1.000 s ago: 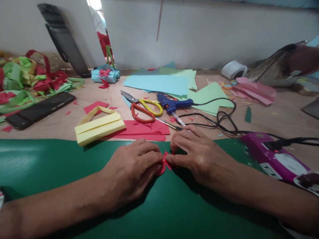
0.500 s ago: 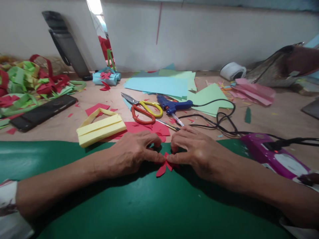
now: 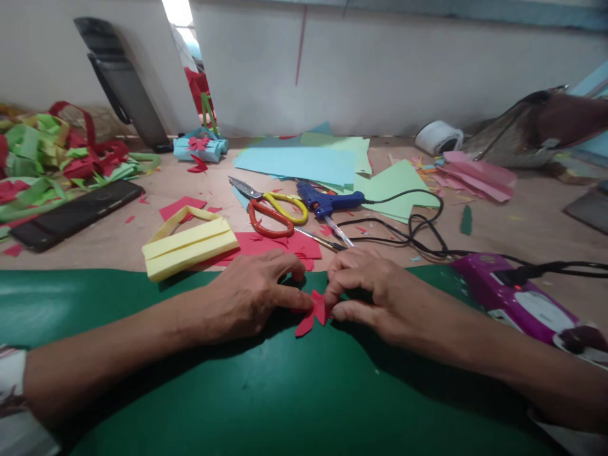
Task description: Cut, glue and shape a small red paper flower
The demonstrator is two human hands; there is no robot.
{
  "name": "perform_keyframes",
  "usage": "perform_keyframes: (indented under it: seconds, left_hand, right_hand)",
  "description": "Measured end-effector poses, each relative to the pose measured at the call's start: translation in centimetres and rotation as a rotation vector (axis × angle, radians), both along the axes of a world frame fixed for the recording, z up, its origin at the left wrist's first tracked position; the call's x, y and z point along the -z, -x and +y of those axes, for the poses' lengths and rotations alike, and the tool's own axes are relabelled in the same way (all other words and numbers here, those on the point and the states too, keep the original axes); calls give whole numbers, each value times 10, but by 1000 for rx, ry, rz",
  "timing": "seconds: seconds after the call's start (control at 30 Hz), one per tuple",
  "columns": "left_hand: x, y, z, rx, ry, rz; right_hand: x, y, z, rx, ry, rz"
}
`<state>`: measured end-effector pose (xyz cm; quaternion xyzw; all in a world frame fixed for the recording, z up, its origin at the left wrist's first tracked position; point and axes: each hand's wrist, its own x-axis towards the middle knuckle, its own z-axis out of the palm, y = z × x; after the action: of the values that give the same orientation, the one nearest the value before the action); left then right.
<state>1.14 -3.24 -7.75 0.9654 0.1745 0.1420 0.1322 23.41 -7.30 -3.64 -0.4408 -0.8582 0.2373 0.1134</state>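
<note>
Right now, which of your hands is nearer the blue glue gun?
Right. The right hand lies just below the glue gun, its fingers close to the gun's clear stick. The left hand sits farther down-left. Both pinch the red paper piece.

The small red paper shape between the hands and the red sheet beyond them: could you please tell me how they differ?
The red paper shape is tiny and cut into petals; the red sheet is far larger and roughly rectangular. The left hand and right hand pinch the shape over the green sheet; the red sheet lies flat on the table by the scissors. Both are red paper.
</note>
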Motion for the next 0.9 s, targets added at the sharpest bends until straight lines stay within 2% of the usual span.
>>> perform_keyframes:
  seconds: [0.13,0.33,0.63,0.9]
  left_hand:
    - [0,1,-1,0,4,10]
    - [3,2,-1,-7,23,29]
    - [3,3,-1,-3,11,26]
    - [2,1,-1,8,10,0]
  right_hand:
    - [2,5,-2,24,57,-12]
    - [6,9,-4,33,62,-50]
    - [10,18,-3,44,-36,-176]
    - [11,21,-2,38,-40,-227]
